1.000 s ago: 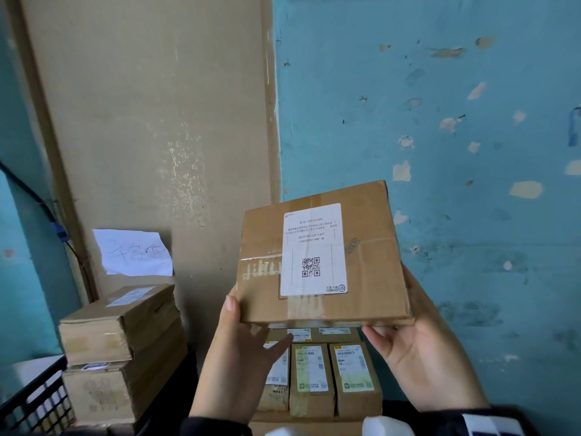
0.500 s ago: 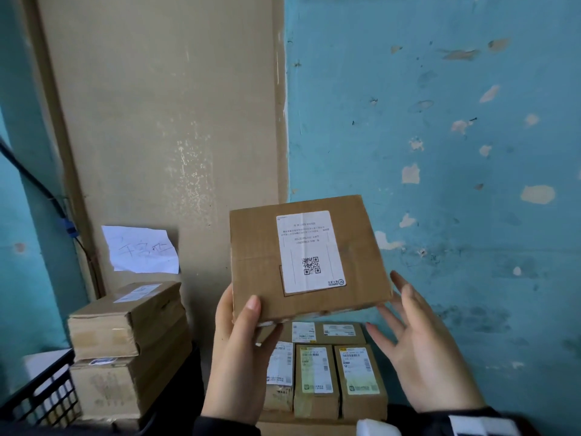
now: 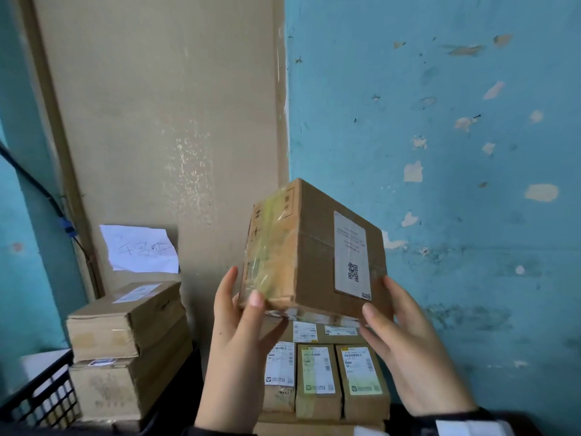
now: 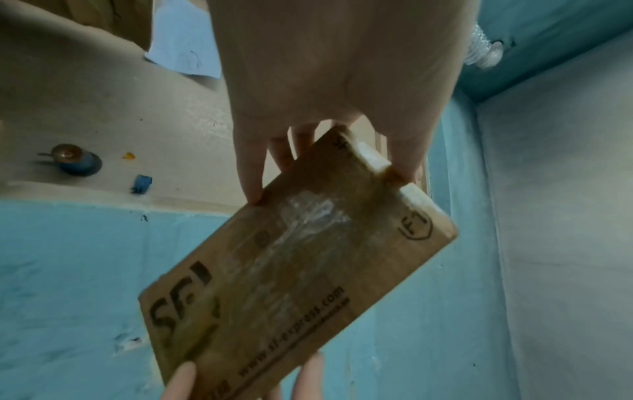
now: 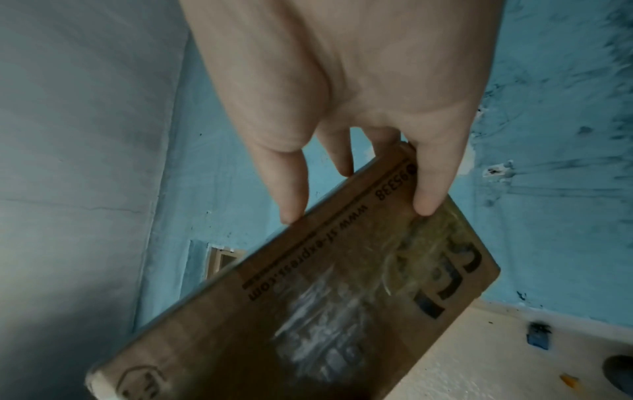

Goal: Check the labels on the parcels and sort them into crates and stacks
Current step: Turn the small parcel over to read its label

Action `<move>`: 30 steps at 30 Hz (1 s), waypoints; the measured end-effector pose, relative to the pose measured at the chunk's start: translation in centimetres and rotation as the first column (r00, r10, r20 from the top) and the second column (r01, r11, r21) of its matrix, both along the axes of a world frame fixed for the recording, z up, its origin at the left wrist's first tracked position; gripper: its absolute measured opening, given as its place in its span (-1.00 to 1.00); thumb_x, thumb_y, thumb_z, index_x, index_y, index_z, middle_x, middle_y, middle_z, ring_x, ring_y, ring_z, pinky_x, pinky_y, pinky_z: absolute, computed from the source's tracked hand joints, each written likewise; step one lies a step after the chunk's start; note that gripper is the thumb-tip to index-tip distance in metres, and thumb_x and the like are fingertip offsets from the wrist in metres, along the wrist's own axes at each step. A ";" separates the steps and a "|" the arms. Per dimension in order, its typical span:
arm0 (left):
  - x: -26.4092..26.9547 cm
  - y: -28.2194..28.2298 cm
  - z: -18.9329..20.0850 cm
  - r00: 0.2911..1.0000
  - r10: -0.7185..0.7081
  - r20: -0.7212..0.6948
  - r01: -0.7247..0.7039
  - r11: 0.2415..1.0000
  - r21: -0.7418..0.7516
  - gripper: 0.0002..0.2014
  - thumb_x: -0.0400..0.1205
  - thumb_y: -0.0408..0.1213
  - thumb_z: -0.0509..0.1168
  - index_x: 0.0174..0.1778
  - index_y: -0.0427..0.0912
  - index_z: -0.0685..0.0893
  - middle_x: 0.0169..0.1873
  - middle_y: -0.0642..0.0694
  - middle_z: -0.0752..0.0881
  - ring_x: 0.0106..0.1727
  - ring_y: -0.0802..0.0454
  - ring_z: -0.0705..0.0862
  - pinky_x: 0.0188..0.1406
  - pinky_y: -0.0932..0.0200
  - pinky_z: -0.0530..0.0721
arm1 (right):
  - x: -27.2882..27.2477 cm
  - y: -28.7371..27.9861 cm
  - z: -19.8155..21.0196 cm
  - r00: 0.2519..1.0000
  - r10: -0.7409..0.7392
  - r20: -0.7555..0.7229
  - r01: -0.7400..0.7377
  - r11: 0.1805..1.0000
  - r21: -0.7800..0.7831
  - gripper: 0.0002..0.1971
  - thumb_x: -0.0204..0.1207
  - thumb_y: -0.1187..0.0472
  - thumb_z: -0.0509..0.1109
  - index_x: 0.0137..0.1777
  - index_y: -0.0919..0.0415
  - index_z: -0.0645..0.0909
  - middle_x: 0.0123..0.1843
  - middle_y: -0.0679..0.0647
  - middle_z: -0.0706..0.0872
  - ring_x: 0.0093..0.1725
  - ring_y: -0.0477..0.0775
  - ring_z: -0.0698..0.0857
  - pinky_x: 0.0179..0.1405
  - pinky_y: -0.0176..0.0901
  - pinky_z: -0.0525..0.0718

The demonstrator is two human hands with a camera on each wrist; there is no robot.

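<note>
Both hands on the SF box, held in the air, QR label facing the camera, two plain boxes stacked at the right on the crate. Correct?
Not quite: the two stacked boxes sit at the left, per the head view. The rest holds: left hand and right hand hold the SF box up, QR label toward the camera.

The parcel (image 3: 314, 253) is held above the row of small boxes (image 3: 319, 379), with the two-box stack (image 3: 125, 344) to their left beside the crate (image 3: 37, 401).

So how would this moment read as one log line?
stage: label check | left hand: holds parcel | right hand: holds parcel | parcel: tilted, above labelled stack
</note>
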State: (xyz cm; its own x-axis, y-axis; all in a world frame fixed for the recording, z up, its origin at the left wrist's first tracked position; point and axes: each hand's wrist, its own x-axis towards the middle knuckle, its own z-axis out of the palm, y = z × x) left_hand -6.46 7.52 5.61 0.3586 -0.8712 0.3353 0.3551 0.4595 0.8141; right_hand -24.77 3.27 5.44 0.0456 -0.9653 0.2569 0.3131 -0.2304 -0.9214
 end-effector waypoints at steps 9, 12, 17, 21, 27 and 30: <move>-0.3 0.1 0.2 0.976 -0.189 -0.110 0.196 0.979 0.057 -0.46 0.44 -0.09 0.44 0.37 -0.04 0.64 0.23 -0.19 0.75 0.29 -0.20 0.72 0.15 -0.23 0.74 | 0.1 -0.5 -0.2 0.998 0.055 -0.022 -0.053 0.996 0.066 -0.45 0.59 0.40 0.35 0.47 -0.17 0.49 0.10 -0.23 0.78 0.18 -0.12 0.74 0.32 -0.07 0.60; -0.8 0.3 0.4 0.968 -0.235 -0.084 0.238 0.971 0.020 -0.48 0.45 -0.16 0.43 0.38 0.05 0.62 0.23 -0.11 0.76 0.26 -0.14 0.75 0.11 -0.15 0.76 | 0.4 -0.7 0.0 0.995 0.071 -0.074 -0.068 0.997 0.048 -0.55 0.65 0.29 0.31 0.36 -0.29 0.51 -0.01 -0.41 0.79 0.07 -0.29 0.77 0.19 -0.19 0.62; -1.2 0.0 0.4 0.983 -0.182 -0.009 0.182 0.983 0.018 -0.46 0.40 -0.11 0.41 0.35 0.17 0.61 0.22 -0.04 0.76 0.27 -0.07 0.74 0.29 -0.19 0.66 | 0.9 -0.7 0.3 0.988 0.040 -0.152 -0.043 0.999 -0.015 -0.60 0.66 0.19 0.31 0.10 -0.51 0.59 0.31 -0.35 0.66 0.35 -0.22 0.64 0.47 -0.02 0.53; -1.9 -0.2 0.3 0.984 -0.157 0.083 0.156 0.988 0.018 -0.34 0.38 -0.17 0.57 0.41 0.21 0.56 0.21 0.06 0.77 0.24 0.05 0.75 0.28 -0.08 0.69 | 1.2 -0.4 0.5 0.983 0.135 -0.123 -0.144 0.987 -0.067 -0.53 0.50 -0.11 0.39 0.43 -0.33 0.49 0.38 -0.24 0.66 0.26 -0.22 0.71 0.40 0.07 0.62; -1.3 -0.5 0.2 0.943 -0.162 0.290 0.182 0.982 -0.044 -0.42 0.35 -0.03 0.50 0.33 0.31 0.61 0.27 -0.03 0.74 0.31 -0.03 0.72 0.26 -0.02 0.66 | 1.1 0.0 0.8 0.925 0.329 -0.189 -0.364 0.908 -0.206 -0.03 0.07 -0.45 0.58 0.50 -0.14 0.41 0.34 -0.07 0.72 0.32 0.00 0.71 0.17 -0.20 0.71; -1.2 -0.9 0.0 0.932 -0.149 0.331 0.179 0.982 -0.062 -0.34 0.34 -0.03 0.51 0.41 0.21 0.55 0.28 -0.04 0.73 0.31 -0.02 0.71 0.14 0.08 0.72 | 1.3 -0.3 0.5 0.943 0.282 -0.176 -0.318 0.919 -0.231 -0.11 0.11 -0.34 0.64 0.47 -0.19 0.43 0.37 -0.06 0.70 0.36 0.01 0.68 0.30 -0.11 0.67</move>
